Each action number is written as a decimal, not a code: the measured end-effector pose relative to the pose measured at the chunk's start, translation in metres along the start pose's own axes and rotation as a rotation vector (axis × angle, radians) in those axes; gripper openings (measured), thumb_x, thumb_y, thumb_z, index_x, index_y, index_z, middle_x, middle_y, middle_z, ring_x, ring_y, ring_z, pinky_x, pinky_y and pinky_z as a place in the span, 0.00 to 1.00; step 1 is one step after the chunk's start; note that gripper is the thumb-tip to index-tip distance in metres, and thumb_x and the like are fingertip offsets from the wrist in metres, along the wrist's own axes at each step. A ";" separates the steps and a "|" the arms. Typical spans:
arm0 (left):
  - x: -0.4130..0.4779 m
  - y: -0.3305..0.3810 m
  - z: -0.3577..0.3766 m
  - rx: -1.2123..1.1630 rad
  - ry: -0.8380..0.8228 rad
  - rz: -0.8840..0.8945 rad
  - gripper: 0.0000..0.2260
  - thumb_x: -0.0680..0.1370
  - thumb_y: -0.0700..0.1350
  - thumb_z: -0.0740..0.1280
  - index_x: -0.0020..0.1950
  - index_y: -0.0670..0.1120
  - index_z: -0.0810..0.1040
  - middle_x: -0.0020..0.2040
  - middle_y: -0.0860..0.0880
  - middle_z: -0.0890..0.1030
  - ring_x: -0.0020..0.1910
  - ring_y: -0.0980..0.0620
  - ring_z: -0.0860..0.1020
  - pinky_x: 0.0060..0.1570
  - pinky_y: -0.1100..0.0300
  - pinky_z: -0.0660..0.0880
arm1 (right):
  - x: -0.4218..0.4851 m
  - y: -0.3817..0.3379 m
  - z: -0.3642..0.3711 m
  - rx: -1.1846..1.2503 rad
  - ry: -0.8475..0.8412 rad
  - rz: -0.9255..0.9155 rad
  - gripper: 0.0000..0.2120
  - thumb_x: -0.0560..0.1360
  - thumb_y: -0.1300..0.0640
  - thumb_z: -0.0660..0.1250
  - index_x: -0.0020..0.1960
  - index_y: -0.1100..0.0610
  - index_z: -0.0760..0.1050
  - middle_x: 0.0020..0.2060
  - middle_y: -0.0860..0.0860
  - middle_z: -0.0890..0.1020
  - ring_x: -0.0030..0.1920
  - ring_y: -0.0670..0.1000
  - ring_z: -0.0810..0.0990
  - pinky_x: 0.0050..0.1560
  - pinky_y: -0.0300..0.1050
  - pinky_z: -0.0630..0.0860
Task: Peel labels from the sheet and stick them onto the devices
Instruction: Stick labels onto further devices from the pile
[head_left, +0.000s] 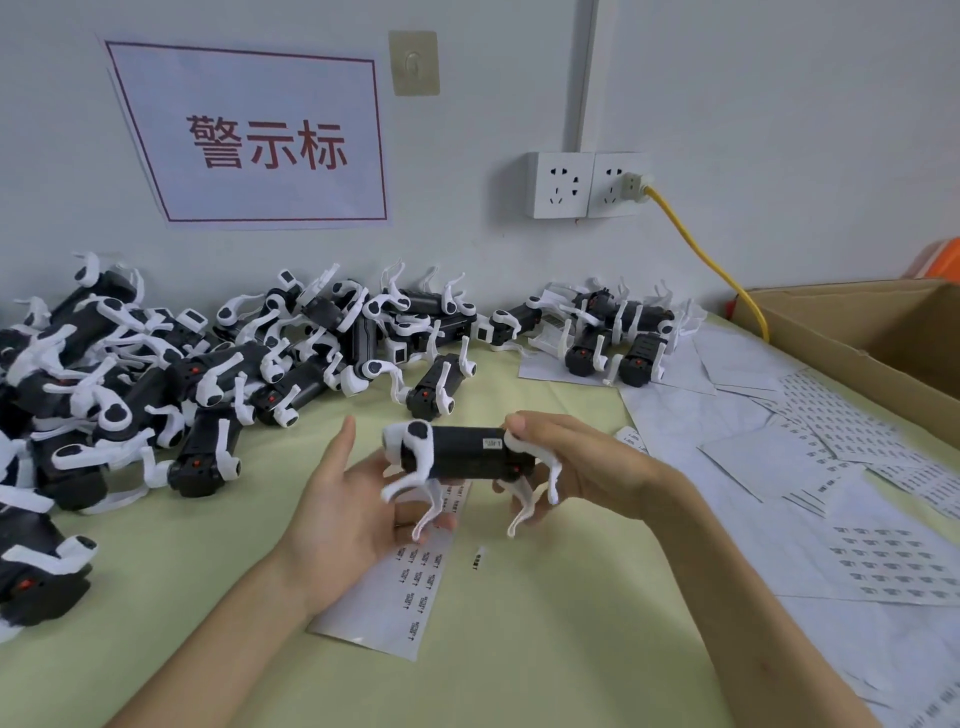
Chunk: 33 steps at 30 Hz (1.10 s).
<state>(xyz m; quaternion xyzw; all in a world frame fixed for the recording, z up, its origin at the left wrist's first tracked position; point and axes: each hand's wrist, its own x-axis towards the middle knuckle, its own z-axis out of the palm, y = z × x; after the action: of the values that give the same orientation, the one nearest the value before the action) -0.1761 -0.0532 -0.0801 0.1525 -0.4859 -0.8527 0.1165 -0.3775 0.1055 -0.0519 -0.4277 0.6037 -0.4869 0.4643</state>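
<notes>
Above the table: a black device (467, 453) with white legs is held in the air between both hands, over the label sheet.
Left hand (343, 512): palm up under the device's left end, fingers loosely curled around the white legs, thumb raised and free; its grip on the device is light and partly hidden.
Right hand (576, 467): its grip is closed on the device's right end, thumb on top, fingers beneath.
Label (492, 444): a small white one sits on the device's upper side, just beside the right thumb.
Label sheet (395, 597): lies flat on the table (519, 649) under the hands, printed labels showing in rows.
Loose label (477, 558): lies alone on the table, right of the sheet.
Pile of devices (171, 374): heaped on the left and along the wall.
Spare sheets (810, 467): overlapping on the right, near a cardboard box (872, 332).
Wall: a sign (254, 140), sockets (584, 184) and a yellow cable (701, 254).
</notes>
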 end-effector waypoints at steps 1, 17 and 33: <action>0.001 -0.001 0.001 0.012 0.000 0.013 0.34 0.80 0.67 0.52 0.68 0.39 0.75 0.52 0.34 0.80 0.39 0.39 0.81 0.36 0.53 0.75 | 0.001 0.001 -0.004 0.045 0.037 0.024 0.27 0.78 0.38 0.65 0.59 0.62 0.77 0.46 0.61 0.82 0.41 0.57 0.84 0.42 0.50 0.83; 0.010 -0.013 -0.007 0.058 0.106 0.105 0.24 0.80 0.60 0.59 0.54 0.41 0.80 0.45 0.38 0.80 0.37 0.45 0.79 0.37 0.56 0.81 | -0.030 0.027 -0.080 1.164 1.255 -0.319 0.14 0.83 0.53 0.58 0.66 0.57 0.71 0.60 0.54 0.83 0.52 0.56 0.86 0.61 0.48 0.78; 0.020 -0.018 -0.016 0.105 0.139 0.125 0.22 0.77 0.60 0.60 0.43 0.46 0.86 0.40 0.39 0.81 0.33 0.46 0.80 0.32 0.57 0.80 | -0.020 0.008 -0.120 0.118 1.380 -0.150 0.22 0.78 0.61 0.68 0.71 0.57 0.69 0.61 0.54 0.79 0.55 0.53 0.79 0.53 0.49 0.76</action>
<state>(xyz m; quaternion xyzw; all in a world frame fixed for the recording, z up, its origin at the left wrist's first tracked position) -0.1895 -0.0637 -0.1062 0.1866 -0.5290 -0.8046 0.1946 -0.4908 0.1489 -0.0456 -0.0350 0.7022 -0.7101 -0.0379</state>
